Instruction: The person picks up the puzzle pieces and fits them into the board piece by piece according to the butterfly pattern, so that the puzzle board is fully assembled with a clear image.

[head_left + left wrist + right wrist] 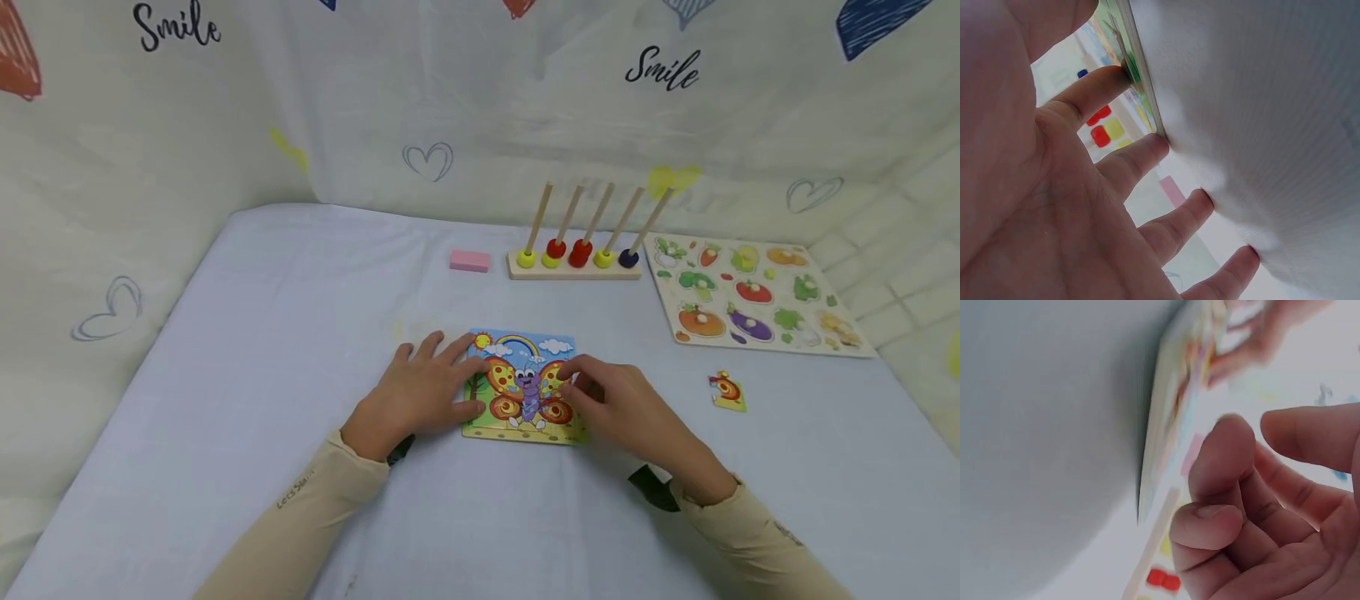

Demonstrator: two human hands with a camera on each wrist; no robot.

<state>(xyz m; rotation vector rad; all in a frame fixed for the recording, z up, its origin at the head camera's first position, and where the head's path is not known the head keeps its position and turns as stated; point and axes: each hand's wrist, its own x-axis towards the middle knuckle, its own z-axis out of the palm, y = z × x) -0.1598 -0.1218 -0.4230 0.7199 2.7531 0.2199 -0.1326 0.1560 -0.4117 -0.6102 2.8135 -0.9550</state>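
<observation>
A butterfly jigsaw puzzle [517, 346] lies flat on the white-covered table in the head view. My left hand [423, 387] is spread at its left side. The left index finger and thumb rest on the puzzle's left edge, while other fingertips touch the cloth, as the left wrist view shows. Over the puzzle's right side is my right hand [626, 404], fingers bent. In the right wrist view, a small gap separates thumb and index finger of the right hand [1272, 519], and nothing shows between them. A loose puzzle piece [729, 393] with a red-orange spiral lies farther right.
Behind the puzzle stands a wooden peg counter [573, 273] with coloured beads. A pink block [469, 261] lies left of it. To the right is a vegetable peg board [757, 304]. A printed cloth [487, 108] hangs at the back.
</observation>
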